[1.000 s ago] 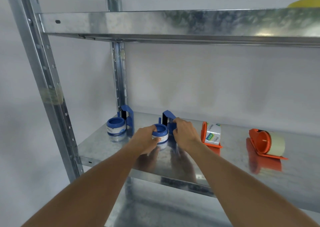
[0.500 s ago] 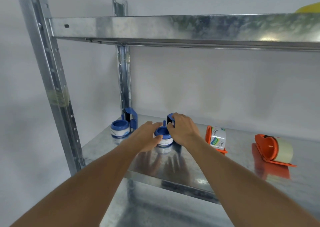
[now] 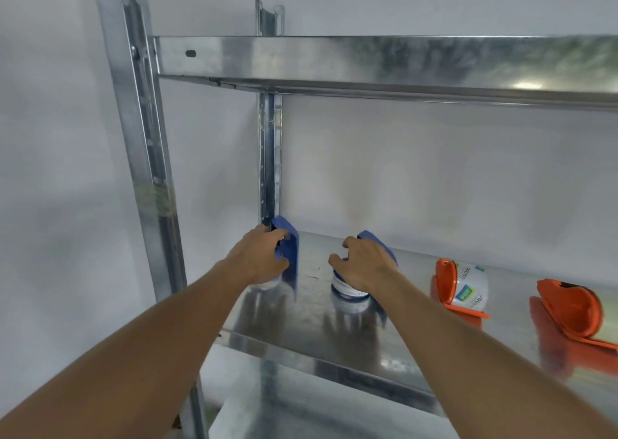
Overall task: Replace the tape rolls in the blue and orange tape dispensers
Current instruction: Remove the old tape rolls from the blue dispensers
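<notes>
Two blue dispensers stand on the metal shelf (image 3: 418, 268). My left hand (image 3: 262, 259) grips the left blue dispenser (image 3: 290, 254) by the rear post, hiding most of the roll beside it. My right hand (image 3: 366, 266) lies with curled fingers over the second blue dispenser (image 3: 379, 244) and the white tape roll with a blue core (image 3: 347, 289) beneath it. To the right, an orange dispenser (image 3: 444, 279) holds a labelled clear roll (image 3: 472, 288). Another orange dispenser (image 3: 568, 308) lies at the far right.
A galvanised upper shelf (image 3: 368, 59) overhangs the work area. The front upright (image 3: 143, 157) stands at the left and the rear upright (image 3: 270, 157) right behind the left dispenser. A white wall closes the back. A lower shelf shows below.
My left hand left the middle tape roll and moved left onto the left blue dispenser. My right hand stayed at the second blue dispenser. The view shifted left and closer.
</notes>
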